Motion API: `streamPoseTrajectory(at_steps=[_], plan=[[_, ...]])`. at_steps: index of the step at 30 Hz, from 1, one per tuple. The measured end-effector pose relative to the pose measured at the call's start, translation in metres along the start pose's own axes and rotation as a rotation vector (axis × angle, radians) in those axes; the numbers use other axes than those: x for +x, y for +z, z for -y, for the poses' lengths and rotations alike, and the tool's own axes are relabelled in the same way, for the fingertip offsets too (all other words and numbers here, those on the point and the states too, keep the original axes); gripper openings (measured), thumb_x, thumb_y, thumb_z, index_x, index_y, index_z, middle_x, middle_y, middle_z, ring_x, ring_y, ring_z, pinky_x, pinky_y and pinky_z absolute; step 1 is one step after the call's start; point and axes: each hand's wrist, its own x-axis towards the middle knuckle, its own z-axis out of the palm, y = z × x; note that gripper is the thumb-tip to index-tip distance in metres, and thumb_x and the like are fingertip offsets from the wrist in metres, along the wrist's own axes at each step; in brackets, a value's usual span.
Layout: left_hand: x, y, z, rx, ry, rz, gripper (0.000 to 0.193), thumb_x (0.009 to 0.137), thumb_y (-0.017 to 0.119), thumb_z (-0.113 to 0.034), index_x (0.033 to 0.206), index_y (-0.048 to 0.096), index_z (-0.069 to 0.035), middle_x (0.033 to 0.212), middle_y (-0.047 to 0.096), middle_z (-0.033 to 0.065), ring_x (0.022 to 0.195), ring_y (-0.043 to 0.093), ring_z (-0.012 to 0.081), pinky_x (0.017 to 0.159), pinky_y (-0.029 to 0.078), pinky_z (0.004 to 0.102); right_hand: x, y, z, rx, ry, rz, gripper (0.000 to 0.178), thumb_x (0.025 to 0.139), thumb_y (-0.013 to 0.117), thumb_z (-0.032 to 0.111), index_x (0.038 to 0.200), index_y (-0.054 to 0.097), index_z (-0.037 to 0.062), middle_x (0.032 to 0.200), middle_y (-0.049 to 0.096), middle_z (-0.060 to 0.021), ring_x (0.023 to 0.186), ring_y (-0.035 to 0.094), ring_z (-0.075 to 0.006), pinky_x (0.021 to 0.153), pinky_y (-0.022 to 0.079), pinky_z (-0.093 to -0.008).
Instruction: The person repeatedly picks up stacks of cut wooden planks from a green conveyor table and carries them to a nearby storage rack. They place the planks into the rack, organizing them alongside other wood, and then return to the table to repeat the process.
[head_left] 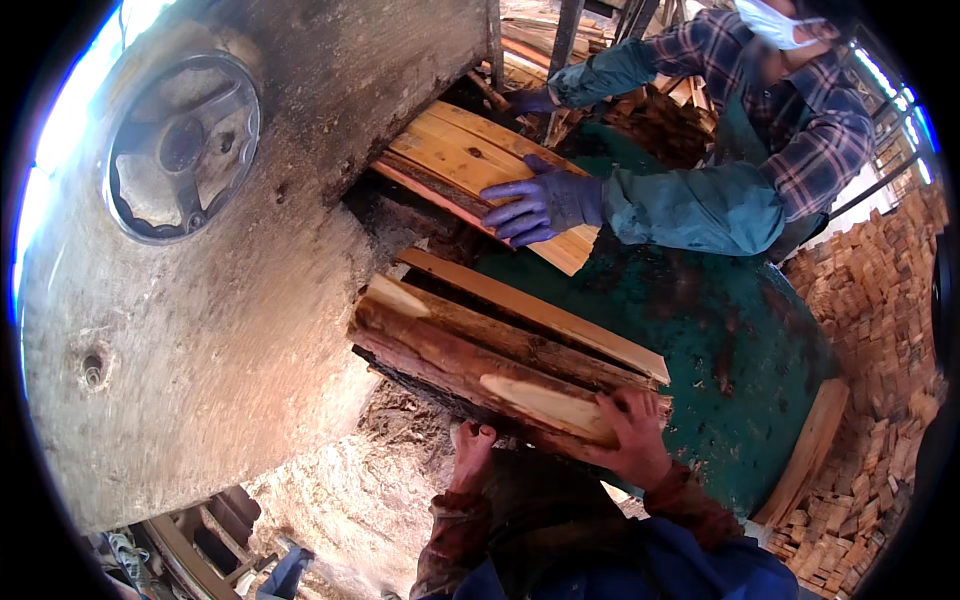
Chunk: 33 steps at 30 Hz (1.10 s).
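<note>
A rough bark-edged wooden slab (480, 365) lies slantwise in front of me, with a pale bare patch on its near face. My right hand (638, 438) grips its right end, fingers over the top. At the slab's near edge, my left hand (472, 455) is curled against the underside, its fingers partly hidden. Just beyond, a thin sawn strip (540, 312) runs alongside, a dark gap between the two. Farther off, a co-worker's purple-gloved hand (545, 203) rests on a row of sawn boards (455, 150).
A large upright metal panel with a handwheel (182, 145) stands at left. Under the wood is a stained green table (740, 350). A loose timber piece (808, 450) lies at its right edge, beside a big stack of cut wood (870, 400). The co-worker (760, 130) stands across.
</note>
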Motion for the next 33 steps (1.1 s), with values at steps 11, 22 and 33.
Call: streamPoseTrajectory(at_steps=[11, 22, 33], plan=[[-0.012, 0.023, -0.015, -0.518, 0.111, 0.033, 0.053, 0.082, 0.073, -0.040, 0.104, 0.061, 0.007, 0.094, 0.063, 0.0078, 0.087, 0.053, 0.0152, 0.079, 0.045, 0.0312, -0.009, 0.000, -0.003, 0.039, 0.002, 0.064, 0.065, 0.071, 0.076, 0.021, 0.128, 0.052, 0.0041, 0.117, 0.045, -0.0169, 0.110, 0.044, -0.0371, 0.097, 0.035, -0.0500], [-0.017, 0.032, -0.038, -0.562, 0.035, 0.004, 0.062, 0.085, 0.069, -0.043, 0.116, 0.053, 0.008, 0.100, 0.062, 0.0125, 0.085, 0.060, 0.0194, 0.074, 0.050, 0.0325, -0.014, 0.001, -0.015, 0.107, 0.043, -0.020, 0.055, 0.074, 0.071, 0.024, 0.125, 0.055, 0.0091, 0.113, 0.048, -0.0141, 0.108, 0.047, -0.0346, 0.095, 0.036, -0.0507], [-0.011, 0.011, -0.033, -0.467, -0.167, 0.221, 0.046, 0.096, 0.052, -0.043, 0.129, 0.057, -0.012, 0.114, 0.063, 0.0153, 0.114, 0.052, 0.0257, 0.098, 0.041, 0.0392, -0.009, 0.041, 0.003, -0.079, 0.032, -0.088, 0.063, 0.074, 0.071, 0.033, 0.127, 0.051, 0.0053, 0.116, 0.048, -0.0134, 0.109, 0.047, -0.0325, 0.100, 0.035, -0.0517]])
